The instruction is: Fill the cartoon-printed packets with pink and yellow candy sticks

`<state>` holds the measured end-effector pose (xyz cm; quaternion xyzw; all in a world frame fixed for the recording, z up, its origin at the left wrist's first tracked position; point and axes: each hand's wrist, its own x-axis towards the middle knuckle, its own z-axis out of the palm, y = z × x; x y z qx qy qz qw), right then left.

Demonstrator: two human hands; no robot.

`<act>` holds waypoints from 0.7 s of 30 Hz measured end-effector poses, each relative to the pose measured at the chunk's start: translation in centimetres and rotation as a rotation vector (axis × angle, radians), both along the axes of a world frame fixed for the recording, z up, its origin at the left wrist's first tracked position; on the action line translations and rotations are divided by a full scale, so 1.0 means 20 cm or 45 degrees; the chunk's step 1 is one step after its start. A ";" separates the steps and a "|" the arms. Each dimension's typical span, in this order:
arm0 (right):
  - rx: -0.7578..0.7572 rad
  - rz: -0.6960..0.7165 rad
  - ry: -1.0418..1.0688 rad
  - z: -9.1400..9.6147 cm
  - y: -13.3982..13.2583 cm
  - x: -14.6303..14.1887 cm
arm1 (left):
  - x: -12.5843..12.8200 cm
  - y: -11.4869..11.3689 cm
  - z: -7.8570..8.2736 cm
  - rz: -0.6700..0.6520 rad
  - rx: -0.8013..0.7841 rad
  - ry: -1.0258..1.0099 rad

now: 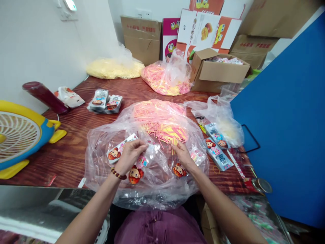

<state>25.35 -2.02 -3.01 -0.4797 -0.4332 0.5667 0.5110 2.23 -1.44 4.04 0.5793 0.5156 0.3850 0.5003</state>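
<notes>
My left hand (133, 154) pinches the upper edge of a clear printed pouch (136, 174), which hangs down with a red-haired cartoon face on it. Between the closed fingers of my right hand (182, 154) is a small bunch of yellow and pink sticks (174, 144), held upright. Just beyond both hands, a heap of pink and yellow sticks (159, 117) lies in a large, spread-out clear plastic bag (99, 145). A stack of printed pouches (114, 154) is partly covered by my left hand. Below my right hand lies another cartoon-printed pouch (179, 170).
More pouches lie right (218, 154) and back left (99, 100). Behind stand a bag of pink sticks (165, 76), a yellow-filled bag (114, 67) and an open carton (220, 73). A fan (22, 135) is at left, a jar (262, 185) at the right edge, beside a blue panel (286, 122).
</notes>
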 end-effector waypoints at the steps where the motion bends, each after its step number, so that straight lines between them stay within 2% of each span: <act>1: 0.006 0.013 0.017 0.04 0.00 0.01 | 0.04 -0.01 -0.01 -0.050 -0.044 -0.021; 4: 0.107 0.092 -0.079 0.19 -0.01 0.03 | 0.15 -0.02 -0.02 -0.168 -0.114 -0.036; 7: 0.317 0.203 -0.474 0.31 -0.02 0.05 | 0.20 -0.02 -0.01 -0.234 -0.138 -0.016; 10: 0.539 0.355 -0.900 0.36 -0.02 0.05 | 0.22 -0.01 0.01 -0.283 -0.150 -0.012; 12: 0.636 0.438 -1.067 0.37 -0.01 0.04 | 0.22 -0.01 0.01 -0.314 -0.146 0.003; 14: 0.652 0.493 -1.143 0.37 -0.01 0.04 | 0.21 -0.02 0.02 -0.341 -0.158 0.039; 18: 0.543 0.581 -1.120 0.40 -0.01 0.04 | 0.21 -0.02 0.02 -0.380 -0.186 0.078; 21: 0.554 0.562 -1.084 0.40 -0.01 0.05 | 0.21 -0.02 0.02 -0.406 -0.172 0.074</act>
